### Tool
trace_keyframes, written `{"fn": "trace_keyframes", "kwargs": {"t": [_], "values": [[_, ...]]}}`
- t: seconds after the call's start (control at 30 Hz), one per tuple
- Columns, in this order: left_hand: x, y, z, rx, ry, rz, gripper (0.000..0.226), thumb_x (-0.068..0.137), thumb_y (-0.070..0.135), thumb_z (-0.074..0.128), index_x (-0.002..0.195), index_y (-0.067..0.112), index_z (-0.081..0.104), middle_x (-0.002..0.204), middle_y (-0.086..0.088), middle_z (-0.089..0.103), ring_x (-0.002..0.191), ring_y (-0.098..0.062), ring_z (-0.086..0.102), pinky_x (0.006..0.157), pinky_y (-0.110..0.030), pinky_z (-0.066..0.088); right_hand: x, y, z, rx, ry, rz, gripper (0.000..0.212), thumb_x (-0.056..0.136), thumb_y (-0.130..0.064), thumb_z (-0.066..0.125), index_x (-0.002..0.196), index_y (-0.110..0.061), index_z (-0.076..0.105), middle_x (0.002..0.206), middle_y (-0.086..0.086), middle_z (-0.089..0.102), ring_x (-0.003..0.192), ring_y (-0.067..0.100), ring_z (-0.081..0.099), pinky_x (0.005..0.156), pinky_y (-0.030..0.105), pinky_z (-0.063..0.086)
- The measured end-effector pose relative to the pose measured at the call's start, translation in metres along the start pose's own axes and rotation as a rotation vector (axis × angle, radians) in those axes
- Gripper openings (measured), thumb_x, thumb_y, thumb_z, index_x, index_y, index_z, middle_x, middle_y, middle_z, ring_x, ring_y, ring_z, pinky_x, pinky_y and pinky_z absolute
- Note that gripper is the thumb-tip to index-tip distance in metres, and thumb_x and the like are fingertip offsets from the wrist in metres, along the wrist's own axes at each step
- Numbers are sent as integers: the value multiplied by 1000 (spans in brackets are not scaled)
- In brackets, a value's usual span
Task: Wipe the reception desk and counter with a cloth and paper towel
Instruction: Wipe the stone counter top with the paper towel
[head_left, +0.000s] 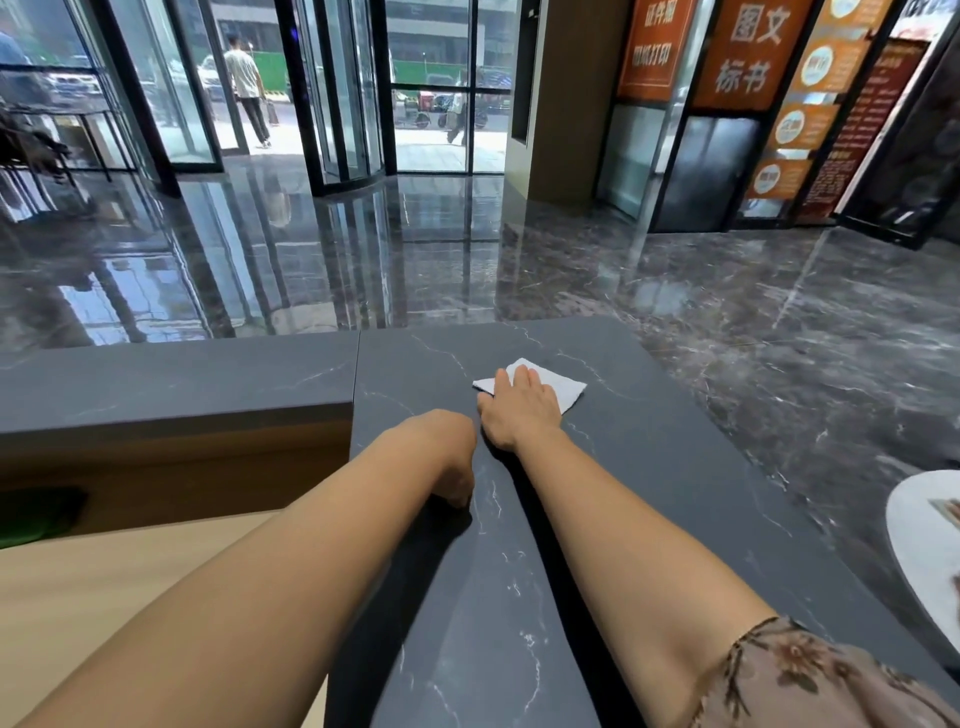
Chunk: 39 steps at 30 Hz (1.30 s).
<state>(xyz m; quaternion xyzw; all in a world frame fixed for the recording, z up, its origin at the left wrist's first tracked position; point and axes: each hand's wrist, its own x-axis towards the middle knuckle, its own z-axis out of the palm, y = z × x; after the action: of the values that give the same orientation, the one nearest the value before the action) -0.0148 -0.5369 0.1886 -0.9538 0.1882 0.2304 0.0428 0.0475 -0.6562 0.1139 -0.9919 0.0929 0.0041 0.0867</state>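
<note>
A folded white paper towel (558, 388) lies flat on the dark grey marble counter (649, 467), near its far end. My right hand (519, 410) presses on the towel with straight fingers, covering its left half. My left hand (452, 457) rests on the counter's left edge, bent at the wrist with the fingers curled under; it holds nothing that I can see. No cloth is in view.
A lower beige desk surface (104, 587) lies to the left below the counter, behind a raised grey ledge (171, 384). A white round object (924, 540) sits at the right edge. Beyond the counter is polished marble floor, glass doors and orange signs.
</note>
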Motion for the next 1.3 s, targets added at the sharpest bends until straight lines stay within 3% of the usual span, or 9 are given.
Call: {"fn": "trace_keyframes", "kwargs": {"t": [0.1,0.3,0.43,0.7,0.9,1.0,1.1,1.23,1.3], "values": [[3,-4,3,-42,7,-9,43,82,27,73,120,12,62,113,-8,62,104,-28,60,93,-37,52,1,-1,-7,-54,97,-14,31,98,-21,37,123,-11,52,129,12,49,119,28,44,95,34,34],[5,-10,7,-88,36,-8,44,79,27,75,119,12,63,112,-7,64,102,-28,61,92,-39,53,-2,8,-22,-69,28,28,38,87,0,52,120,-17,60,115,6,65,106,27,62,71,28,39],[5,-10,9,-92,42,-5,46,80,27,74,122,11,62,117,-8,63,106,-29,60,96,-39,51,-21,26,-22,-131,48,-69,30,81,4,50,94,-23,52,107,5,67,95,28,60,65,29,36],[1,-13,15,-59,57,11,40,86,28,67,122,11,62,117,-9,62,107,-30,59,95,-38,51,-68,79,-26,21,168,107,60,78,5,44,133,-18,49,116,-5,67,110,24,58,88,32,43],[-3,-17,20,-66,101,43,40,87,32,64,122,12,62,117,-8,62,108,-29,58,91,-33,49,-106,43,-29,65,102,3,43,57,3,28,87,-22,46,100,-1,70,77,25,46,65,25,33],[-4,-18,20,-77,94,52,43,88,33,63,126,13,61,119,-8,61,109,-28,57,91,-33,48,-125,30,-19,-45,65,-157,34,86,1,44,103,-21,62,114,6,65,92,27,58,72,25,35],[-8,-16,20,-52,89,55,42,91,33,60,127,11,58,124,-10,60,112,-29,56,92,-32,45,-130,71,-31,7,95,-70,53,86,-1,50,130,-28,58,138,-8,56,120,24,55,84,23,39],[-10,-8,20,-24,118,70,31,89,24,58,116,9,63,116,-12,63,103,-30,58,88,-33,49,-133,131,-47,-35,105,248,60,90,-7,54,144,-32,45,134,9,58,117,33,56,88,30,44],[-8,-1,24,-27,147,123,24,88,22,58,108,11,64,110,-10,65,99,-30,59,82,-31,48,-131,131,-45,23,143,302,46,88,-4,54,129,-23,55,122,9,65,104,33,59,78,30,43]]}}
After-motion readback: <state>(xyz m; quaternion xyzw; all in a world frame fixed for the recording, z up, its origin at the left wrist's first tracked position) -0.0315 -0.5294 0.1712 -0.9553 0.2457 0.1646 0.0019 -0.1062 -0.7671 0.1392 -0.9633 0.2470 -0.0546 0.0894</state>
